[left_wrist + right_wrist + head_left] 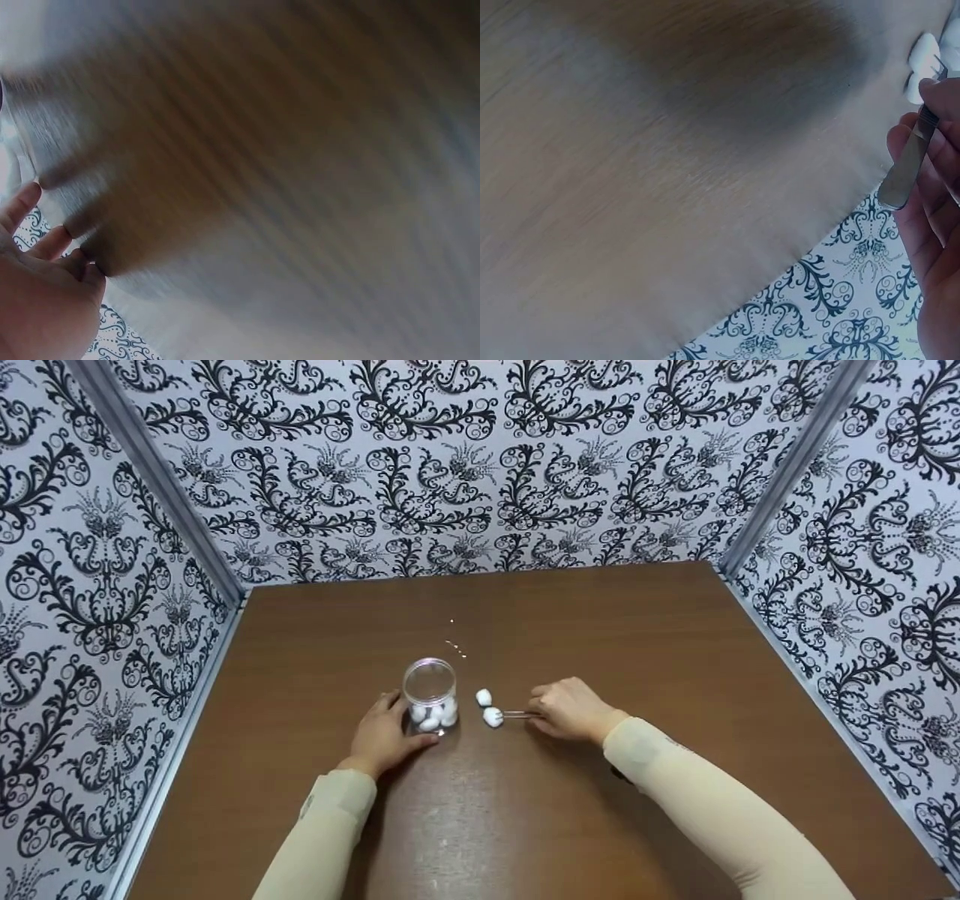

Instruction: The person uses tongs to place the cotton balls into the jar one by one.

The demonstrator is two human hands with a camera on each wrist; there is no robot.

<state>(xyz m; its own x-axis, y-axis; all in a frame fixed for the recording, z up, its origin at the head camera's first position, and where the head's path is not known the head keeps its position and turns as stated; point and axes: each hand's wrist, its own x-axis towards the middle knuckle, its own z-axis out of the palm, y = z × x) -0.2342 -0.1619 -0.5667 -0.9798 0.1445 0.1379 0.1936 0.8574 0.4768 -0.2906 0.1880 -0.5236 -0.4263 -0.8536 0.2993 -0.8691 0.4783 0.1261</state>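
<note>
A clear jar [430,684] with several cotton balls [433,718] in its lower part stands on the table. My left hand [381,739] holds it from the left, thumb along the near side and fingers behind; in the left wrist view only that hand's fingers [54,241] show at the edge. Silver tweezers [907,171] are pinched in my right hand [574,709], pointing left. Their tips are at a loose cotton ball [493,717] to the right of the jar. Just beyond it lies a second cotton ball [484,697].
The brown wooden table [637,645] is walled in by panels with a black floral pattern [465,472] at the back and sides. Small light reflections show on the tabletop beyond the jar.
</note>
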